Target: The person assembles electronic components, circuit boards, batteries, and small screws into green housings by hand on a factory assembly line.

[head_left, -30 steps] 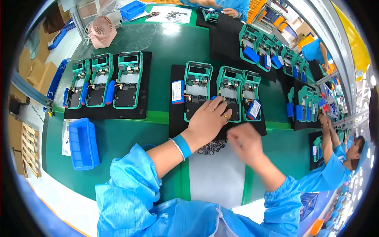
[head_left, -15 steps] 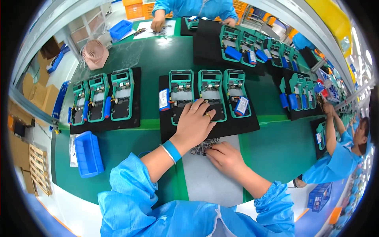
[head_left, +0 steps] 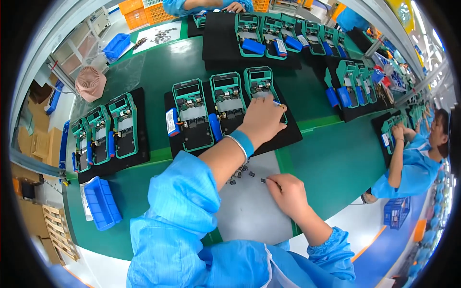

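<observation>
My left hand is closed over the rightmost of three green device housings on a black mat. A sliver of blue battery pack shows at its fingertips; the hand hides most of that pack. Beside the middle housing lies another blue battery pack, and the left housing has a blue pack with a white label. Lower down, my right hand is pinched at a small black part. Several similar loose parts lie on the grey sheet, partly behind my left forearm.
To the left, more housings rest on a black mat, with an empty blue bin nearer me. A pink fan stands at the far left. Co-workers sit across and at right, near further housings.
My left hand has moved from the middle housing to the right one, uncovering the middle battery pack. My right hand has drawn away from the pile of small parts. The view has shifted.
</observation>
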Motion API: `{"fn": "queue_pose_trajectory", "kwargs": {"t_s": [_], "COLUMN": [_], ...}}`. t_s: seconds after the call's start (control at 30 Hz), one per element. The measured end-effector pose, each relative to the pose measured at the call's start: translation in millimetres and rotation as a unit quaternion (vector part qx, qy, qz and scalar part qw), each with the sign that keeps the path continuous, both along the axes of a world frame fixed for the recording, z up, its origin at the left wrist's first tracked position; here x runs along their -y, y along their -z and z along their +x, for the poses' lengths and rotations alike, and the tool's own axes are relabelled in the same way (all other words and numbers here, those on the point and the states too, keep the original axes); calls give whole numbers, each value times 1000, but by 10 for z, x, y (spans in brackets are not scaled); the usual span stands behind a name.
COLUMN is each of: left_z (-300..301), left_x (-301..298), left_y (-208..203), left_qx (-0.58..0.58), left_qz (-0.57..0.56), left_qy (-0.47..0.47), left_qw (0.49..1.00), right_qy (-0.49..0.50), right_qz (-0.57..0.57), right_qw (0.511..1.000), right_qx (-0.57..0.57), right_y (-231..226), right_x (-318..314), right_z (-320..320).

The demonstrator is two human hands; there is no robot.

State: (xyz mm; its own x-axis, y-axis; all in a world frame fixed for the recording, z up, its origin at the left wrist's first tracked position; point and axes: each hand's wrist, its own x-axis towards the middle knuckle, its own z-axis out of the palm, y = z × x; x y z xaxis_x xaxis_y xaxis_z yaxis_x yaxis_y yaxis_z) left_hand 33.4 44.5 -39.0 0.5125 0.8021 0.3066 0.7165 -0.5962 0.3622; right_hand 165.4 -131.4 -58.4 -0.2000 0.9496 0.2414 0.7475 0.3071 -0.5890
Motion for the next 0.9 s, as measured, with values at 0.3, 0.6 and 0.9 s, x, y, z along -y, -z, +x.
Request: {"fn": "queue_pose_trajectory", "kwargs": {"t_s": [0.3, 0.6, 0.9], "left_z": [-522, -208, -46], "left_x": [-33, 169, 104], "left_y": [30, 0, 157], "left_qx": [195, -140, -50], "left_qz": [-32, 78, 71], "left_qy": [-72, 26, 53], "left_qw": [978, 987, 995], "right_qy": [-268, -365, -393], "right_qz": [82, 174, 152], "right_qw": [946, 883, 896], "right_qx": [163, 236, 142], "right_y": [-60, -116, -324], "right_x": [-282, -427, -647], "right_z": [198, 219, 354]}}
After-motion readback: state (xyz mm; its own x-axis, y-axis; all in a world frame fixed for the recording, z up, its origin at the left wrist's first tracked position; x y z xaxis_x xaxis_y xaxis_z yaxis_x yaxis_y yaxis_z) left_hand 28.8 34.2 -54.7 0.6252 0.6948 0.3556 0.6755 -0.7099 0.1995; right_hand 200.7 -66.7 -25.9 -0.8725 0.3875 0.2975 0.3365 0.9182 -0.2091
